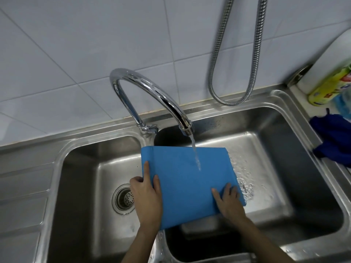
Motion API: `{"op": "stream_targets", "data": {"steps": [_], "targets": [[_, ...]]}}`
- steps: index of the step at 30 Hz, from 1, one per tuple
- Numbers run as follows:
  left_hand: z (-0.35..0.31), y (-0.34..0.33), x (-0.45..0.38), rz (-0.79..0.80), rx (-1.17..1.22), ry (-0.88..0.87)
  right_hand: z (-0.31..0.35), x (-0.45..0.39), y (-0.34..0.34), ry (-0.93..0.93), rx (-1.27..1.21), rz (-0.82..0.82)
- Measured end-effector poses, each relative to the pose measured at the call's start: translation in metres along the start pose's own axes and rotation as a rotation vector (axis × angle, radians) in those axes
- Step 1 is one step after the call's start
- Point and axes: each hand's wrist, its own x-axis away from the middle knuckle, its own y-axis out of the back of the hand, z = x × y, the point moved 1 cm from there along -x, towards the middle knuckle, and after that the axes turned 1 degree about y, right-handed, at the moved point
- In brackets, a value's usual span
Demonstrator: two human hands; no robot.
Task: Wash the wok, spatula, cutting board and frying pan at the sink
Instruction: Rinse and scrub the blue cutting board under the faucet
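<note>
Hands (146,196) (228,203): two; cutting board (182,183): one.

1. Pale grey-white glazed tile wall (76,44) ran behind the counter, with thin grout lines.
2. Flexible ribbed metal hose (218,54) hung in a loop against the tiles.
3. Light was dim and cool, with soft glare on the tiles.
4. Blue crumpled cloth (334,139) lay at the right.

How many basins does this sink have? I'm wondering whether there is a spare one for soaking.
2: the left basin, with the drain strainer in its floor, and the right basin, where the faucet runs onto the blue cutting board.
</note>
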Motion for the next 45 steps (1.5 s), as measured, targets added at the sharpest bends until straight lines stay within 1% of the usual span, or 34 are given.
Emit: {"op": "stream_targets", "data": {"steps": [1, 3, 4, 5, 6, 8, 10, 12, 13, 14, 16, 17, 18, 20, 22, 23, 25, 26, 28, 30, 32, 33, 35, 40, 42, 45], "targets": [[-0.003, 0.002, 0.0, 0.014, -0.005, 0.015, -0.003, 0.009, 0.007, 0.167, 0.062, 0.034], [-0.009, 0.009, -0.001, 0.048, -0.008, 0.046, 0.01, 0.04, 0.014, 0.569, 0.175, 0.084], [-0.012, 0.012, -0.001, 0.065, -0.016, 0.052, 0.022, 0.059, 0.012, 0.713, 0.244, 0.113], [-0.015, 0.017, 0.001, 0.083, -0.022, 0.044, 0.031, 0.072, 0.005, 0.812, 0.329, 0.09], [-0.02, 0.022, 0.003, 0.095, -0.019, 0.031, 0.04, 0.082, -0.004, 0.882, 0.392, -0.015], [-0.033, 0.033, 0.009, 0.107, 0.022, -0.013, 0.056, 0.092, -0.012, 0.834, 0.389, -0.158], [-0.05, 0.045, 0.017, 0.138, 0.068, -0.063, 0.058, 0.098, -0.006, 0.808, 0.317, -0.295], [-0.063, 0.06, 0.024, 0.201, 0.069, -0.158, 0.047, 0.106, 0.012, 0.859, 0.217, -0.392], [-0.065, 0.069, 0.029, 0.229, 0.026, -0.239, 0.038, 0.108, 0.022, 0.917, 0.127, -0.397], [-0.066, 0.078, 0.032, 0.236, -0.075, -0.345, 0.029, 0.108, 0.034, 0.953, 0.02, -0.384], [-0.062, 0.086, 0.035, 0.172, -0.454, -0.619, 0.015, 0.108, 0.059, 0.963, -0.185, -0.317], [-0.062, 0.087, 0.035, 0.154, -0.624, -0.746, 0.009, 0.109, 0.068, 0.971, -0.219, -0.296], [-0.065, 0.087, 0.035, 0.165, -0.732, -0.853, 0.005, 0.109, 0.075, 1.003, -0.209, -0.278], [-0.077, 0.083, 0.036, 0.226, -0.819, -1.057, -0.002, 0.106, 0.084, 1.069, -0.187, -0.27], [-0.09, 0.081, 0.04, 0.275, -0.799, -1.194, -0.004, 0.102, 0.098, 1.056, -0.25, -0.293], [-0.097, 0.082, 0.042, 0.268, -0.753, -1.237, -0.002, 0.101, 0.108, 1.032, -0.276, -0.326], [-0.11, 0.086, 0.046, 0.184, -0.659, -1.308, 0.007, 0.105, 0.127, 0.992, -0.315, -0.428], [-0.117, 0.089, 0.048, 0.141, -0.607, -1.312, 0.012, 0.108, 0.134, 0.964, -0.34, -0.467], [-0.128, 0.09, 0.054, 0.088, -0.506, -1.231, 0.024, 0.112, 0.139, 0.845, -0.4, -0.472], [-0.139, 0.09, 0.064, 0.09, -0.431, -1.071, 0.034, 0.108, 0.131, 0.72, -0.446, -0.492], [-0.146, 0.092, 0.07, 0.076, -0.393, -0.857, 0.042, 0.105, 0.115, 0.622, -0.507, -0.432], [-0.146, 0.092, 0.07, 0.106, -0.369, -0.721, 0.046, 0.103, 0.104, 0.596, -0.505, -0.376], [-0.136, 0.091, 0.069, 0.117, -0.244, -0.501, 0.051, 0.1, 0.081, 0.585, -0.416, -0.286], [-0.088, 0.073, 0.06, 0.076, -0.026, -0.159, 0.057, 0.088, 0.039, 0.61, -0.226, -0.181], [-0.074, 0.07, 0.053, 0.068, 0.029, -0.057, 0.062, 0.08, 0.025, 0.634, -0.152, -0.152], [-0.057, 0.065, 0.034, 0.071, 0.074, 0.047, 0.073, 0.063, 0.007, 0.636, -0.031, -0.106]]}}
